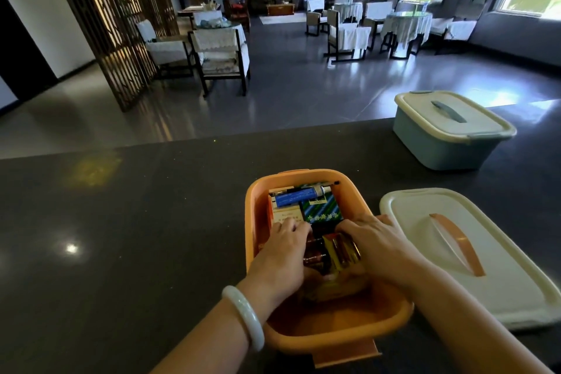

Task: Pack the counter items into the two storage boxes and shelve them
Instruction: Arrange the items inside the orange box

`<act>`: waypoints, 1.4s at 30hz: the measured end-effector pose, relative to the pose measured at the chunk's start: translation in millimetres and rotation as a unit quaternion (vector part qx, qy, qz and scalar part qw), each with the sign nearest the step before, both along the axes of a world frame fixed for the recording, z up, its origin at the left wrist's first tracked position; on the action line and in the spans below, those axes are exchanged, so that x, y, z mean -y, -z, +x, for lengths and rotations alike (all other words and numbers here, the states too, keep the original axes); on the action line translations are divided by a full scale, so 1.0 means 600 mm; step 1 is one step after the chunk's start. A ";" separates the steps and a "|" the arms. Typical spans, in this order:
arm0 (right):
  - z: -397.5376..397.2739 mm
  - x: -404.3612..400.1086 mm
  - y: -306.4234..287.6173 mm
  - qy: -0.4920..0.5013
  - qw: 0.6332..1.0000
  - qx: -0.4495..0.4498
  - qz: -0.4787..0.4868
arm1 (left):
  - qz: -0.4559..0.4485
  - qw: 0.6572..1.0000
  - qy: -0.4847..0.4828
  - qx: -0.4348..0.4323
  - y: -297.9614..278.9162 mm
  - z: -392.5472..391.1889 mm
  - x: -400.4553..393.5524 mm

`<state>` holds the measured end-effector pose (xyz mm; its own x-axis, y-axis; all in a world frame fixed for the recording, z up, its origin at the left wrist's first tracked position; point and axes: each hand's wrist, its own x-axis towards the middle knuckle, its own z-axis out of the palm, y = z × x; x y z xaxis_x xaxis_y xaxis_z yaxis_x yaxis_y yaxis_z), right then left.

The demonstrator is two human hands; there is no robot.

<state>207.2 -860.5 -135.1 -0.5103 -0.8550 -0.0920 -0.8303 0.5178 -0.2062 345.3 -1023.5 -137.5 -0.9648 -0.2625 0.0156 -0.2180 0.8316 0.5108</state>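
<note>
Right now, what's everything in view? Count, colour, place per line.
counter: 1, dark grey, across the foreground
orange box: 1, open, centre of the counter
small packets: several, white, blue and green, in the far end of the orange box
white lid: 1, white with an orange handle, flat on the counter right of the orange box
blue box: 1, pale blue, white lid shut on it, far right of the counter
dining chairs and tables: several, white covers, in the room beyond
bracelet: 1, pale white, left wrist
left hand: inside the orange box, on the packets
right hand: inside the orange box, on a gold packet
</note>
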 end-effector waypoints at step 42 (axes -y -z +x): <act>0.003 0.002 -0.001 -0.021 1.000 -0.023 0.007 | -0.029 0.999 0.020 -0.028 -0.001 0.003 -0.004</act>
